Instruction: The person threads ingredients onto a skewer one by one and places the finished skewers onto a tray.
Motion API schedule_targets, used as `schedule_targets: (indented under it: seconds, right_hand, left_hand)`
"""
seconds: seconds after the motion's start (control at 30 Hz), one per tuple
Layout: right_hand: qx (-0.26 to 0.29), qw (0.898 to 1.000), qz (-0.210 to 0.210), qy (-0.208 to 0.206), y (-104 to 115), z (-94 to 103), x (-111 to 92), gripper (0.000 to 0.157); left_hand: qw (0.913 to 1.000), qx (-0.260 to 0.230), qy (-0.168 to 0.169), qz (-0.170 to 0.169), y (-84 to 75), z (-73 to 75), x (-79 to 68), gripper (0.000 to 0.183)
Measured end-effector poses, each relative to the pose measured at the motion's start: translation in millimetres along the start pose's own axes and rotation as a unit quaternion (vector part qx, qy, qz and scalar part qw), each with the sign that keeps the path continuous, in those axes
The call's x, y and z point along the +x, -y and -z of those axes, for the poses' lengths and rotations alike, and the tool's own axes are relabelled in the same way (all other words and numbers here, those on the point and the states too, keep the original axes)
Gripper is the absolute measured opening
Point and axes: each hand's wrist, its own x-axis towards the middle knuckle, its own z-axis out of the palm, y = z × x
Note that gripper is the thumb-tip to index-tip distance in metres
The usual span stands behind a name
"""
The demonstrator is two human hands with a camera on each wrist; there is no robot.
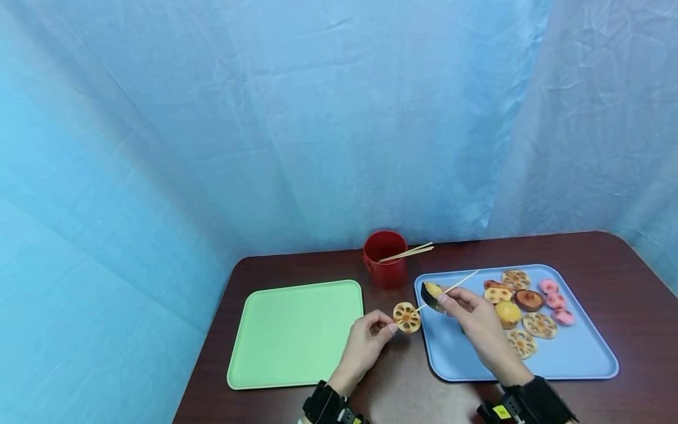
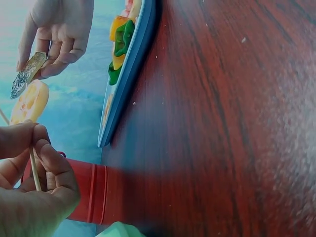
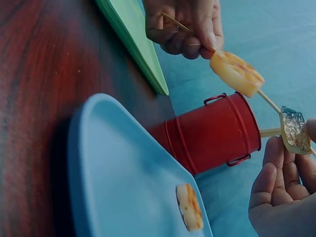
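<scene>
The left hand (image 1: 369, 338) pinches a skewer (image 1: 463, 280), fingertips together, with a lotus-root slice (image 1: 406, 318) just right of them. From there the skewer's long axis slants away and rightward — through the dark-rinded slice (image 1: 430, 299) pinched between the right hand's (image 1: 479, 327) thumb and fingers — to a free end beyond those fingers, nearer the right hand. Bare skewer separates the slices. No writing is readable anywhere.

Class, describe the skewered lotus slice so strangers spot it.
In the head view, look between the green tray and the blue tray. There the left hand pinches a skewer carrying the round, holed lotus slice. Unlike similar slices on the blue tray, it's threaded.
</scene>
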Motion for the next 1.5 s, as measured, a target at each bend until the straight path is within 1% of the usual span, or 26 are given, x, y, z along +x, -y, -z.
schedule_targets:
  seconds: [0.13, 0.23, 0.37, 0.5, 0.77, 0.87, 0.93, 1.07, 1.17, 1.23, 1.33, 1.43, 1.5]
  right_hand:
    - [0.012, 1.000, -0.011, 0.008, -2.9, -2.6, -1.3, 0.066]
    - [0.014, 1.000, -0.011, 0.018, -5.1, -4.8, -2.7, 0.065]
    - [0.010, 1.000, -0.008, 0.020, -7.4, -7.9, -5.3, 0.064]
    - [0.011, 1.000, -0.001, 0.019, -9.5, -10.3, -6.8, 0.063]
    - [0.010, 1.000, 0.014, 0.024, -12.0, -12.9, -6.6, 0.059]
    - [-0.008, 0.999, 0.019, 0.031, -11.5, -8.2, -7.0, 0.061]
    - [-0.022, 0.999, 0.025, 0.036, -10.4, -1.6, -7.1, 0.061]
    - [-0.068, 0.996, 0.046, 0.039, -6.7, 17.2, -2.7, 0.064]
    - [-0.128, 0.988, 0.084, 0.025, -4.5, 31.4, 5.2, 0.063]
    - [-0.168, 0.979, 0.117, 0.016, -3.6, 38.8, 11.6, 0.059]
    - [-0.228, 0.958, 0.171, 0.005, -2.7, 45.4, 22.8, 0.049]
    - [-0.287, 0.937, 0.198, 0.011, -1.0, 45.6, 35.2, 0.041]
    - [-0.326, 0.922, 0.207, 0.022, -1.0, 42.9, 43.8, 0.036]
  left_hand:
    - [1.0000, 0.004, -0.001, 0.005, -4.1, -1.7, -2.1, 0.006]
    - [1.0000, -0.002, 0.002, -0.003, -13.6, -1.7, -6.3, 0.006]
    - [0.9998, -0.013, 0.010, -0.011, -27.6, -0.1, -12.7, 0.009]
    - [0.9997, -0.016, 0.012, -0.014, -32.2, 0.2, -15.7, 0.010]
    - [0.9998, -0.014, 0.009, -0.015, -28.6, 0.5, -15.5, 0.010]
    - [0.9998, -0.016, 0.007, -0.014, -27.3, 1.9, -14.7, 0.009]
    - [0.9997, -0.020, 0.004, -0.014, -24.9, 3.7, -13.8, 0.008]
    - [0.9999, -0.015, -0.004, -0.004, -5.0, 8.6, -7.7, 0.007]
    - [1.0000, -0.006, -0.005, 0.005, 11.2, 14.3, -3.2, 0.009]
    - [1.0000, -0.002, -0.003, 0.004, 15.7, 18.8, -2.4, 0.011]
    - [1.0000, 0.004, -0.002, -0.002, 18.6, 24.9, -2.8, 0.012]
    - [0.9998, 0.017, -0.003, -0.005, 18.4, 28.6, -4.1, 0.011]
    - [0.9997, 0.023, -0.004, -0.005, 18.1, 29.9, -5.0, 0.009]
